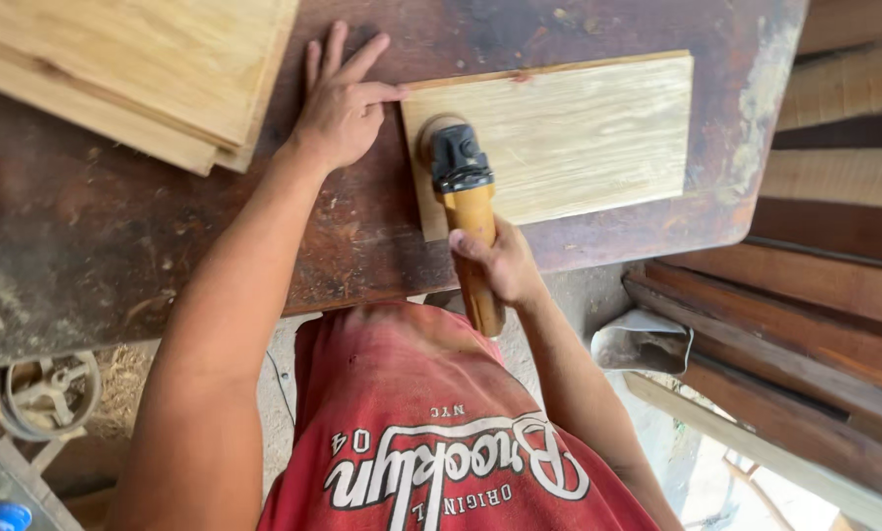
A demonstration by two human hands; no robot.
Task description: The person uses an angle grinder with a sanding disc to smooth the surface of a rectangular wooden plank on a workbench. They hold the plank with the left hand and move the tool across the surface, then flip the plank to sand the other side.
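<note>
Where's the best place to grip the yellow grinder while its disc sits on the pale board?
Grip the long yellow body of the grinder near its rear end, coming from the near edge of the workbench, as the right hand does. The barrel is slim enough to wrap, and it points back toward the person, well away from the disc on the board. The left hand lies flat at the board's end.

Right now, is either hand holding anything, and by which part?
The right hand grips the yellow-bodied sander by its handle, behind the black head. The left hand holds nothing; it lies flat, fingertips against the pale board.
</note>
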